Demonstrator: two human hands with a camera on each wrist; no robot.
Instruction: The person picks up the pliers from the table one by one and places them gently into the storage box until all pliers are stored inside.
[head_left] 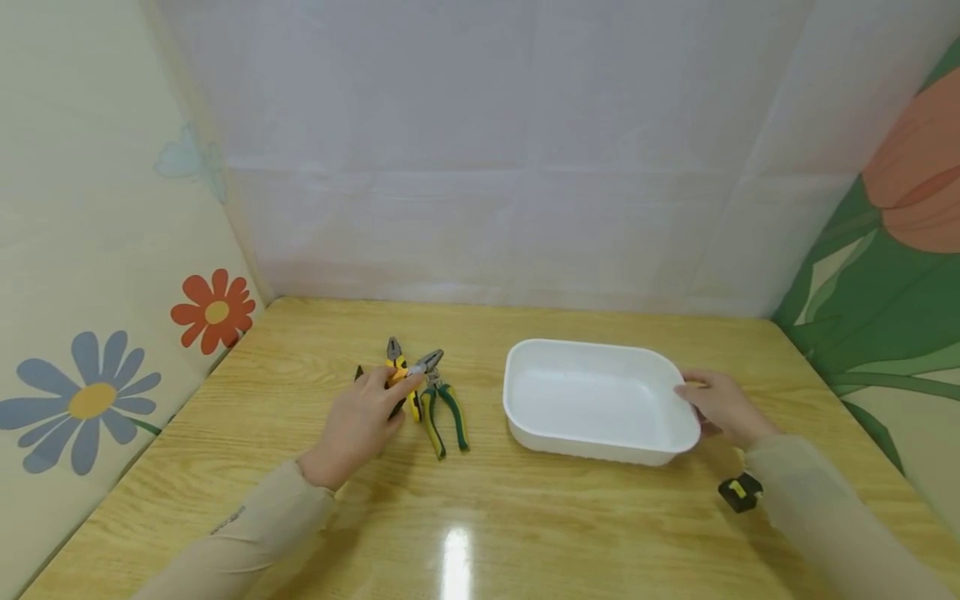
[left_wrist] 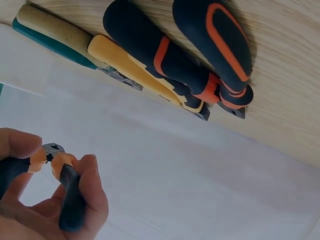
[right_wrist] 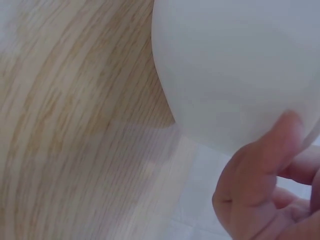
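Note:
My left hand (head_left: 358, 425) holds a pair of pliers (head_left: 429, 362) with black and orange handles, its metal nose pointing away to the right. In the left wrist view, thumb and fingers lie around the spread pliers handles (left_wrist: 72, 197). Beneath and beside this hand on the table are green-and-yellow-handled pliers (head_left: 459, 417), yellow-and-black pliers (head_left: 393, 350) and a black-and-orange-handled tool (left_wrist: 215, 45), mostly hidden by the hand in the head view. At the right, my right hand (head_left: 723, 406) pinches the right end of a white plastic basin (head_left: 592, 447), thumb at its rim.
The basin stands right of the pliers on a wood-grain table (head_left: 540, 533). A pale cloth (head_left: 480, 167) hangs along the back edge, and flower-printed cloths (head_left: 90, 400) flank both sides. A small black device (head_left: 740, 492) is at the right wrist.

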